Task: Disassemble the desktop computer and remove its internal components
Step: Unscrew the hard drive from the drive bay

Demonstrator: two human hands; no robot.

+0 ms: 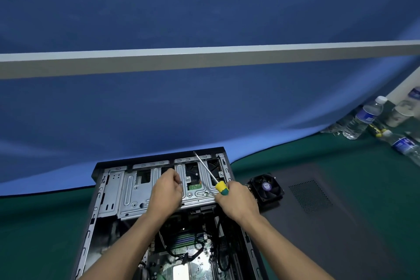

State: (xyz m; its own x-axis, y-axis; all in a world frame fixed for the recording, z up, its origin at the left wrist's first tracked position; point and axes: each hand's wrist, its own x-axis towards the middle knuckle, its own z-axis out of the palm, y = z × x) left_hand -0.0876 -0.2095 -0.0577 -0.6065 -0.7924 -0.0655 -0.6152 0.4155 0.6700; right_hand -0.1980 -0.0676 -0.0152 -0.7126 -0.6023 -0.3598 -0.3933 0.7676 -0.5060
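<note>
Both hands over open case [95, 202]: right fingers [221, 198] grip screwdriver [208, 171], left fingers [175, 179] curled.

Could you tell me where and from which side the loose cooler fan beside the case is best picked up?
Grip the cooler fan by its black square frame, coming from above and pinching two opposite outer edges. It lies flat with blades up, apart from the computer case.

Bottle labels [366, 116] and fan sticker [266, 186] seem too blurred to read.
</note>
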